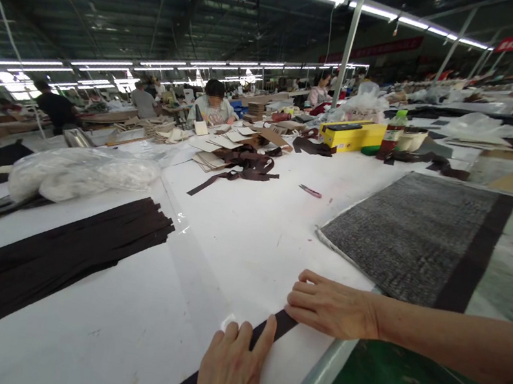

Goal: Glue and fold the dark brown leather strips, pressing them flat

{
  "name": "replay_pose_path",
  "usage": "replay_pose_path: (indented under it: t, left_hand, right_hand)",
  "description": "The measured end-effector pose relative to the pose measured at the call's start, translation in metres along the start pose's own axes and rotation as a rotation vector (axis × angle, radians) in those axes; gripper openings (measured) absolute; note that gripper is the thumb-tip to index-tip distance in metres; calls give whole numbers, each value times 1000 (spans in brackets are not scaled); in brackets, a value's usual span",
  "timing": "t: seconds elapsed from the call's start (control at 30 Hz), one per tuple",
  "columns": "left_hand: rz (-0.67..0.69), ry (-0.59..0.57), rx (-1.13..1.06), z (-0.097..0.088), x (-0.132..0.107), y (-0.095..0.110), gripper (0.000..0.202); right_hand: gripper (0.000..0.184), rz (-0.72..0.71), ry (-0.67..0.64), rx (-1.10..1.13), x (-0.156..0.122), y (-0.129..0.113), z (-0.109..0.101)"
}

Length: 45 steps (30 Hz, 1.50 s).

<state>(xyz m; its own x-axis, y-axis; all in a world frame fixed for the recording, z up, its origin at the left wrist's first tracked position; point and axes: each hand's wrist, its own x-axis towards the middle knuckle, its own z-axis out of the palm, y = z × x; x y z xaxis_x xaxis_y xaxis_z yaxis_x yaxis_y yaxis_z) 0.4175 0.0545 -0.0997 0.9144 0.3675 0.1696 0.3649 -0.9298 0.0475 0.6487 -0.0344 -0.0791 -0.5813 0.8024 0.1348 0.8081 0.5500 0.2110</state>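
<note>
A narrow dark brown strip (pixel 285 320) lies along the near edge of the white table (pixel 249 237). My left hand (pixel 232 375) rests flat on the strip, fingers stretched forward and together. My right hand (pixel 328 307) comes in from the right and lies flat with its fingertips pressing the far end of the same strip. Neither hand grips anything. A wide bundle of dark brown strips (pixel 44 255) lies to the left on the table.
A grey textured mat with a dark border (pixel 416 235) lies at right. A clear plastic bag (pixel 77 172), more brown strips (pixel 245 167), paper pieces, a pink tool (pixel 310 191) and a yellow box (pixel 352 136) sit farther back. Other workers sit at the far tables.
</note>
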Motion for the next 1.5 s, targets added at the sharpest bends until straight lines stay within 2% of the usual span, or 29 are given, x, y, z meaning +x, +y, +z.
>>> replay_pose_path:
  t: [0.17, 0.23, 0.33, 0.43, 0.53, 0.67, 0.8, 0.87, 0.93, 1.07, 1.13, 1.23, 1.37, 1.43, 1.5]
  left_hand:
    - [-2, 15, 16, 1, 1, 2, 68]
    - [-6, 30, 17, 3, -1, 3, 68]
    - [-16, 59, 39, 7, -4, 4, 66]
    - [-25, 92, 53, 12, -9, 3, 58]
    - [-23, 117, 54, 15, -15, 2, 52]
    - [-4, 179, 61, 18, -21, 2, 50]
    - [-10, 239, 43, 25, -29, 2, 55]
    - [-19, 261, 24, 29, -35, 2, 53]
    - [-31, 289, 17, 32, -42, -1, 50]
    - [-72, 316, 8, 35, -54, -6, 63]
    - [-79, 319, -33, 36, -57, -9, 60]
    - [-59, 342, -63, 39, -60, -9, 49]
    - [-47, 364, -4, 41, -63, -8, 51]
    - [-57, 372, 27, 40, -67, -10, 46]
    - [-71, 389, 45, 40, -71, -14, 41]
  right_hand:
    - [25, 30, -31, -36, -13, 7, -6]
    - [28, 84, 11, -37, -10, 6, -11]
    - [36, 180, 81, 41, 8, -8, -18]
    - [38, 202, 37, 160, 19, -27, -17]
    - [40, 216, -7, 178, 6, -32, -13]
    - [42, 245, -5, 90, -15, -21, -17]
    - [52, 302, 49, 82, 13, -38, -25]
    - [54, 279, 28, 186, 30, -53, -24]
    - [55, 277, 6, 258, 35, -63, -18]
    - [61, 342, 46, 144, 15, -56, -6]
    - [59, 361, 90, 55, 10, -52, -6]
    - [64, 390, 120, 10, 27, -59, -9]
    - [68, 325, 67, 179, 57, -82, -3]
    - [67, 330, 53, 197, 54, -84, 4]
    - [67, 372, 47, 112, 40, -77, 10]
